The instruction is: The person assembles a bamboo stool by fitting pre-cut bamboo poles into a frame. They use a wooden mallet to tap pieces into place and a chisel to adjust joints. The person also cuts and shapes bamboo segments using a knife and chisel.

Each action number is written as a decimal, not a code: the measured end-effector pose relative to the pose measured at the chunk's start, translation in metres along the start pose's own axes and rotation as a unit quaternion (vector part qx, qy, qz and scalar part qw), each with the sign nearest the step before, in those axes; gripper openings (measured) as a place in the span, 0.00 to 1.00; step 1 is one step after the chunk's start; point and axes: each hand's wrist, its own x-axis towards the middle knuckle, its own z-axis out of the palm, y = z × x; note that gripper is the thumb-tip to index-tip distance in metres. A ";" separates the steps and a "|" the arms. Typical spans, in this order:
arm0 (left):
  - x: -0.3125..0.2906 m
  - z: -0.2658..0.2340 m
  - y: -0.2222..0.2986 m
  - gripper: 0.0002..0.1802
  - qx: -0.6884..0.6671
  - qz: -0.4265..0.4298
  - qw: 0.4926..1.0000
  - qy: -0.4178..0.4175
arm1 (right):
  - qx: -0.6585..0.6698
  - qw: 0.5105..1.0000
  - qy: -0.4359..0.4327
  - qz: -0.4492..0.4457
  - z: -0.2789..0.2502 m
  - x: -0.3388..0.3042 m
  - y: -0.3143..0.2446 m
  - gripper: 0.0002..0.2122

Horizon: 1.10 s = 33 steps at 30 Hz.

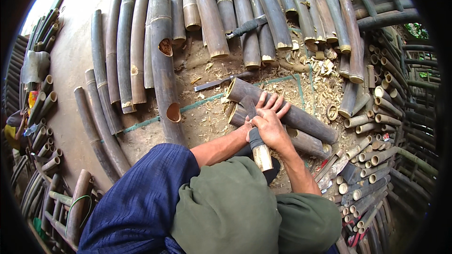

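Note:
My right hand [270, 128] is closed around a chisel-like tool [255, 138] with a black-wrapped handle and a pale wooden butt. Its dark metal blade points away from me, near the open end of a dark bamboo tube [306, 120]. My left hand [273, 103] lies over that tube with its fingers curled across the top, its palm partly hidden behind my right hand. A second, shorter bamboo tube [306, 142] lies alongside on the near side, partly covered by my hands. Whether the blade touches the bamboo, I cannot tell.
A flat-bladed chisel [214, 84] lies beyond my hands. A black-wrapped tool [247, 26] rests across bamboo poles farther off. One long pole [165, 75] with cut holes stretches to my left. Wood chips [325, 68] litter the ground; cut bamboo is stacked [372, 160] at right.

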 end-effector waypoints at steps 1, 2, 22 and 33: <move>0.000 -0.001 0.000 0.44 0.027 0.007 1.000 0.001 | 0.003 1.000 0.029 -0.006 -0.003 -0.001 0.000 0.18; 0.001 -0.001 0.001 0.43 0.052 0.013 0.999 0.004 | 0.005 0.998 0.059 -0.012 -0.008 -0.002 0.000 0.18; 0.002 -0.023 0.019 0.41 0.039 -0.005 0.999 -0.023 | 0.038 0.995 0.076 -0.056 -0.007 -0.030 -0.018 0.19; 0.003 -0.026 0.021 0.41 0.006 -0.011 0.999 -0.030 | -0.093 0.984 0.126 -0.080 0.012 -0.014 0.009 0.18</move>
